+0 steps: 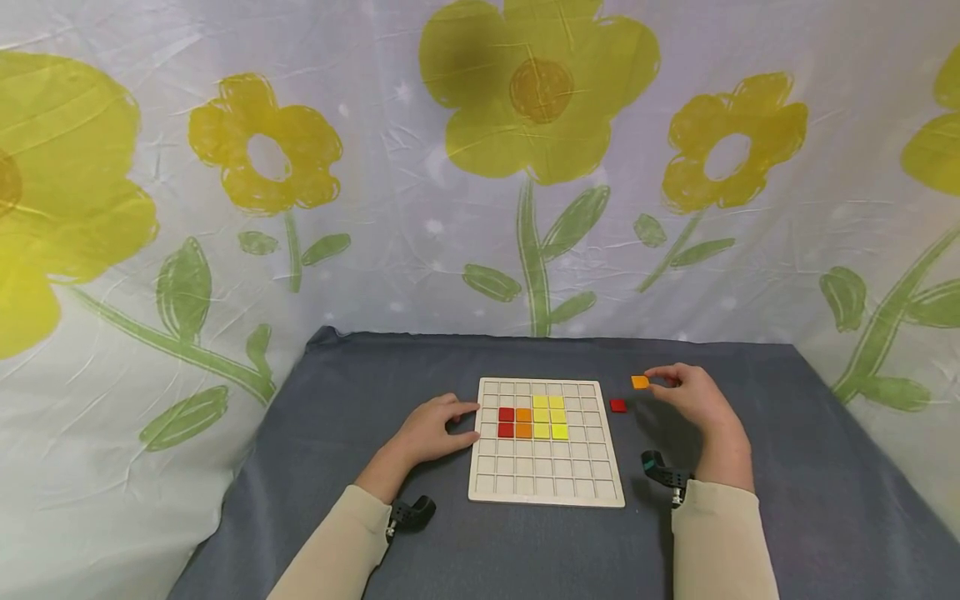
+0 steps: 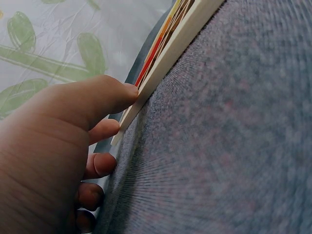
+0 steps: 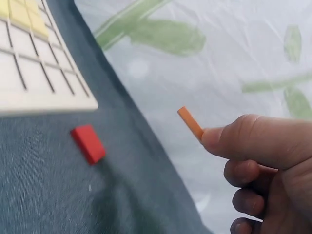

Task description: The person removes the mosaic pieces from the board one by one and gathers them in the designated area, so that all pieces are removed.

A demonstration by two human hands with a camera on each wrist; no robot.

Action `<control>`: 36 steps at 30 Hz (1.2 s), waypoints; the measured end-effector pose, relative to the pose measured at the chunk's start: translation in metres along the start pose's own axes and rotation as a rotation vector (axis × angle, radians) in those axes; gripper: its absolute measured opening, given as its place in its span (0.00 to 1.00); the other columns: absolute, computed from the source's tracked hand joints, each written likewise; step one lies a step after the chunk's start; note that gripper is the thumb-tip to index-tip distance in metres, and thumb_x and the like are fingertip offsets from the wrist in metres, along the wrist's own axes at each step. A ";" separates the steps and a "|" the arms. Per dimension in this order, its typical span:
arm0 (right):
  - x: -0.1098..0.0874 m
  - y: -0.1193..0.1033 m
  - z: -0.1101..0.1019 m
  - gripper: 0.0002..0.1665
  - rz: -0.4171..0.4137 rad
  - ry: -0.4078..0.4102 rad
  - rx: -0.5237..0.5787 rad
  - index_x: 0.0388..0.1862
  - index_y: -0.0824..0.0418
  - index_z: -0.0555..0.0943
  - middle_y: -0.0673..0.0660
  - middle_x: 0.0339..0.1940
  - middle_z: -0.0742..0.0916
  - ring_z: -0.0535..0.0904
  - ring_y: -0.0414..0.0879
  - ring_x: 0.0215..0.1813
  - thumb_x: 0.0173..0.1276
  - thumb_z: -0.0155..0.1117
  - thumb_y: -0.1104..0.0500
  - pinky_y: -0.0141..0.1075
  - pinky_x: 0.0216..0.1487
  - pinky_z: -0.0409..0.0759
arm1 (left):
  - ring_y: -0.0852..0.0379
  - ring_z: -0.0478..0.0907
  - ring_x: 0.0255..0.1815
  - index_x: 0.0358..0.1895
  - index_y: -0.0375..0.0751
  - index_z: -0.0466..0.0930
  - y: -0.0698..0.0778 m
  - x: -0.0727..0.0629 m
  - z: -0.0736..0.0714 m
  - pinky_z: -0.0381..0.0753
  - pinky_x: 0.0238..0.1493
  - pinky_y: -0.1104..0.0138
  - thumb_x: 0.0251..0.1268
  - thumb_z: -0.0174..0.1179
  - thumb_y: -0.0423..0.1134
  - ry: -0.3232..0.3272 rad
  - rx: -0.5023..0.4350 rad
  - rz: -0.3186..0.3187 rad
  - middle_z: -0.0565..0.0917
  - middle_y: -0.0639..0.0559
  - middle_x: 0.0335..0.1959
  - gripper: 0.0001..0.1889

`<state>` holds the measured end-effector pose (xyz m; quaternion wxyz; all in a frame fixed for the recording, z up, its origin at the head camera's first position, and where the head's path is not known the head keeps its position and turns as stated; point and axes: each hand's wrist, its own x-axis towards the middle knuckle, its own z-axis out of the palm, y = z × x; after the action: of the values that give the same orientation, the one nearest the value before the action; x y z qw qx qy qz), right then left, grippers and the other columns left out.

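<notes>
A pale wooden grid board (image 1: 546,482) lies on the table. Set in its cells are two red tiles (image 1: 506,422), two orange tiles (image 1: 522,422) and several yellow tiles (image 1: 550,417) side by side. The thumb and index fingertip of my left hand (image 1: 433,429) touch the board's left edge; the other fingers hang loosely curled in the left wrist view. Right of the board, my right hand (image 1: 693,393) pinches an orange square tile (image 3: 191,124) between thumb and finger, held above the table. A loose red tile (image 3: 88,144) lies between that hand and the board.
Dark grey cloth (image 1: 360,375) covers the table. Behind and beside it hangs a white curtain (image 1: 390,250) printed with yellow flowers. A black wrist camera (image 1: 411,514) is strapped to the left forearm, another wrist camera (image 1: 663,472) to the right.
</notes>
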<state>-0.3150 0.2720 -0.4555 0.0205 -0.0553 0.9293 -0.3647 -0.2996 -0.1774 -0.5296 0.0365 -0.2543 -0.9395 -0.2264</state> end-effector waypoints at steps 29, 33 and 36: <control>0.010 0.037 0.022 0.21 0.068 -0.075 -0.033 0.58 0.73 0.83 0.73 0.55 0.82 0.76 0.59 0.46 0.71 0.66 0.61 0.54 0.49 0.76 | 0.61 0.63 0.27 0.66 0.50 0.83 -0.002 0.001 0.000 0.63 0.32 0.65 0.67 0.68 0.56 0.011 -0.002 0.027 0.71 0.56 0.31 0.27; 0.009 0.036 0.021 0.22 0.070 -0.076 -0.023 0.60 0.73 0.82 0.73 0.55 0.81 0.75 0.58 0.46 0.72 0.67 0.60 0.53 0.48 0.76 | 0.61 0.63 0.28 0.66 0.51 0.82 -0.002 0.001 0.000 0.63 0.32 0.65 0.67 0.68 0.56 0.001 -0.002 0.015 0.71 0.56 0.31 0.27; 0.006 0.033 0.018 0.24 0.065 -0.074 -0.008 0.62 0.72 0.81 0.69 0.48 0.81 0.73 0.56 0.43 0.73 0.66 0.58 0.49 0.43 0.74 | 0.60 0.63 0.28 0.67 0.52 0.82 -0.001 0.001 -0.001 0.63 0.32 0.65 0.67 0.68 0.56 -0.008 -0.003 0.008 0.71 0.56 0.31 0.27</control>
<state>-0.3229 0.2831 -0.4916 0.0667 -0.0387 0.9306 -0.3579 -0.3008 -0.1780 -0.5293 0.0334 -0.2592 -0.9383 -0.2266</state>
